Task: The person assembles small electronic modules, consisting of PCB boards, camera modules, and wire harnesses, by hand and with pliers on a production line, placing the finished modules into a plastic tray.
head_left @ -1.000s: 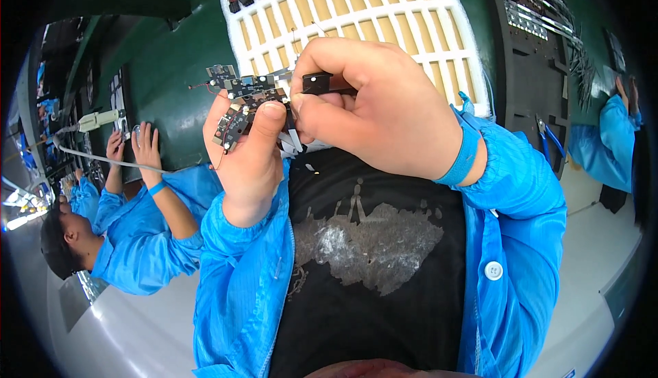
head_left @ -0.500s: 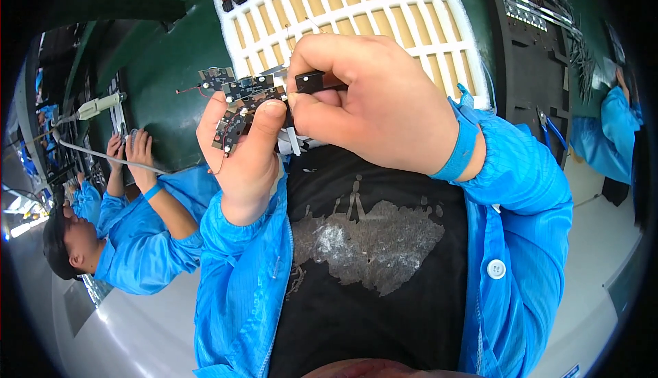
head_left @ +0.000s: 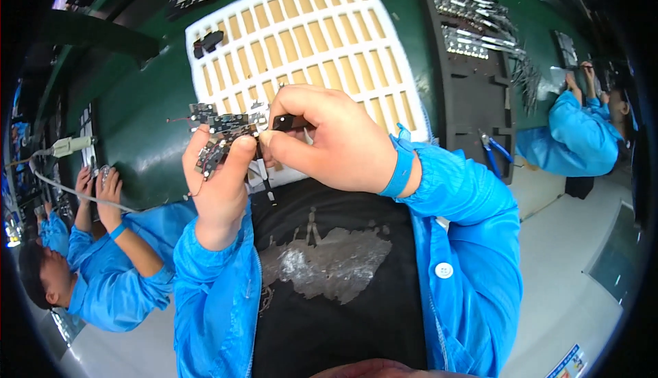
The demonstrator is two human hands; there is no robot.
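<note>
Several small black circuit boards (head_left: 221, 126) with thin wires are fanned out in my left hand (head_left: 223, 183), its thumb pressed over them. My right hand (head_left: 339, 138) meets them from the right, thumb and forefinger pinched at the boards' edge. A small black block (head_left: 282, 123) shows within the curl of its fingers; what the fingertips themselves grip is partly hidden. Below the hands, narrow dark and light strips (head_left: 262, 176) hang down. Just beyond lies a white foam tray (head_left: 195, 69) with rows of tan-bottomed slots, and one black part (head_left: 208, 43) rests at its left side.
On the right, a dark tray (head_left: 473, 97) carries metal strips (head_left: 473, 11) and blue-handled pliers (head_left: 495, 152). A co-worker's hands (head_left: 103, 186) are at the left, near a pale connector (head_left: 72, 146) on a grey cable. Another co-worker's sleeve (head_left: 579, 135) shows at far right.
The view has shifted, so the foam tray and dark tray show more fully. Both hands stay together at the boards, with the same pinch.
</note>
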